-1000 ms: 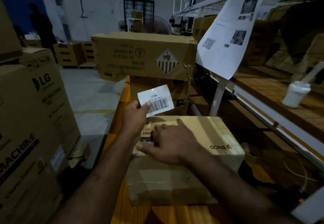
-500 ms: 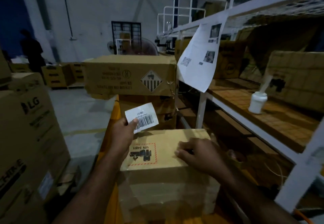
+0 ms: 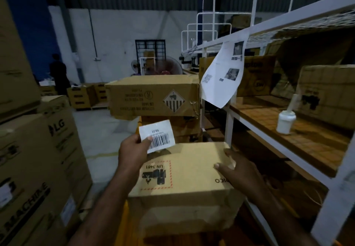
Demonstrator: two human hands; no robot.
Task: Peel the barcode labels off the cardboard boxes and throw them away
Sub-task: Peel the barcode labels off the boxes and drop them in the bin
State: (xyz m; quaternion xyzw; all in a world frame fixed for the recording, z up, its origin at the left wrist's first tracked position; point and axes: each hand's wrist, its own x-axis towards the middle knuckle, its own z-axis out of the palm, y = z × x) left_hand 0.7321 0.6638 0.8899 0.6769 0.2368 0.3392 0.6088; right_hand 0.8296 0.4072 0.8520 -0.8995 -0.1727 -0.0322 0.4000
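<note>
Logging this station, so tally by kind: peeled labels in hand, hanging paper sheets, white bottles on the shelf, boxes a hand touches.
Label, in left hand: 1
Sheet: 1
Bottle: 1
Box, under right hand: 1
Total: 4

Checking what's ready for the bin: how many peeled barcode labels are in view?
1. The barcode label is pinched in the left hand, above the far-left corner of the small box. The right hand grips only that box. Others may be hidden.
</note>
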